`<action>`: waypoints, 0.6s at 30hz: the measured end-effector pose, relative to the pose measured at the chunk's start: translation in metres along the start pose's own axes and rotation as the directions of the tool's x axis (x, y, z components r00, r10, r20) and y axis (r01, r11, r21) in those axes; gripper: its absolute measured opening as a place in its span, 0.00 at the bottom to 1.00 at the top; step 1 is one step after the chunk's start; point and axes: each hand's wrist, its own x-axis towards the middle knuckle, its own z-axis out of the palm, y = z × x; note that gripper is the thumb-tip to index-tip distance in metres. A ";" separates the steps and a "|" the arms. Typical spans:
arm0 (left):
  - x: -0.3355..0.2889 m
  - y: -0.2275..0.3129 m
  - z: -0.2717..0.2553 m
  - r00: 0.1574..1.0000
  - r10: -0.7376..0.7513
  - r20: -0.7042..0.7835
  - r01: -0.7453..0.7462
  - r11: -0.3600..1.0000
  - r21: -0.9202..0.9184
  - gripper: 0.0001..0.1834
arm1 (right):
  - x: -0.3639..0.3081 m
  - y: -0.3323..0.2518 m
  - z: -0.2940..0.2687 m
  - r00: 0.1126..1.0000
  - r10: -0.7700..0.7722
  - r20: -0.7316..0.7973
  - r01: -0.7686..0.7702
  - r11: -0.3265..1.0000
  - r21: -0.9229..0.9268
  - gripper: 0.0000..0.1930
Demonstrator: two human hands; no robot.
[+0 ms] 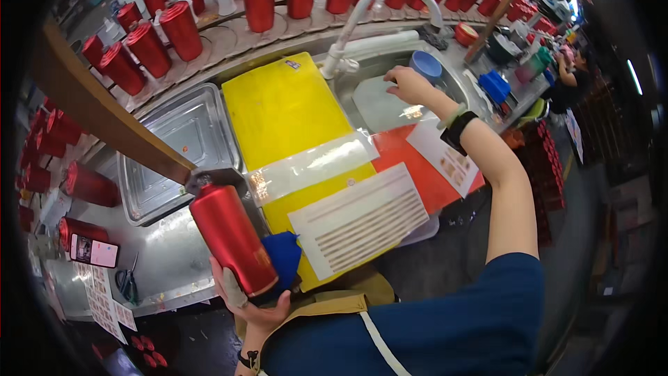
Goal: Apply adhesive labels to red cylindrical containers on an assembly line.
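My left hand (pixel 254 310) is wrapped round the lower end of a shiny red metal bottle (pixel 233 240), its fingers partly covered by pale finger sleeves. The bottle lies tilted, with its neck end by a dark bracket at the foot of a wooden post (pixel 115 108). Against the bottle's right side is a blue cloth (pixel 283 259). Over the sink (pixel 456 87) reaches my right hand (pixel 410 87), fingers bent and drawn together above a pale sheet (pixel 379 104). Whether anything is between those fingertips is too small to tell. A blue bowl (pixel 426 64) stands just beyond them.
Yellow boards (pixel 282 111), a red sheet (pixel 417 184) and printed decal sheets (pixel 362 219) cover the middle. A metal tray (pixel 174 146), phone (pixel 94 251) and scissors (pixel 127 284) lie left. A white faucet (pixel 336 61) arches over the sink. Red bottles (pixel 259 3) line a conveyor behind. Another person (pixel 574 73) sits right.
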 end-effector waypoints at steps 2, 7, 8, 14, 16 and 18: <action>-0.002 0.004 -0.003 1.000 -0.027 0.008 0.026 0.998 0.050 0.66 | 0.037 0.012 0.023 0.978 0.049 0.201 -0.033 0.996 -0.079 0.19; 0.001 0.005 0.010 0.997 0.049 -0.054 -0.037 0.980 0.198 0.67 | 0.068 0.059 0.072 0.910 0.068 0.410 0.012 0.982 -0.190 0.27; 0.002 0.003 0.009 0.997 0.076 -0.030 -0.067 0.971 0.228 0.67 | 0.066 0.059 0.078 0.927 0.054 0.370 0.007 0.987 -0.161 0.25; -0.027 -0.008 0.031 0.974 0.225 0.003 -0.183 0.784 0.594 0.61 | 0.069 0.118 0.126 0.865 0.214 0.454 -0.037 0.929 -0.368 0.15; -0.116 -0.031 0.068 0.980 -0.155 0.127 0.117 0.957 0.266 0.59 | 0.082 0.126 0.153 0.869 0.209 0.448 -0.017 0.918 -0.395 0.14; -0.034 -0.004 0.042 0.999 -0.024 -0.035 0.035 0.922 0.386 0.59 | 0.071 0.128 0.158 0.949 0.087 0.305 -0.006 0.966 -0.259 0.15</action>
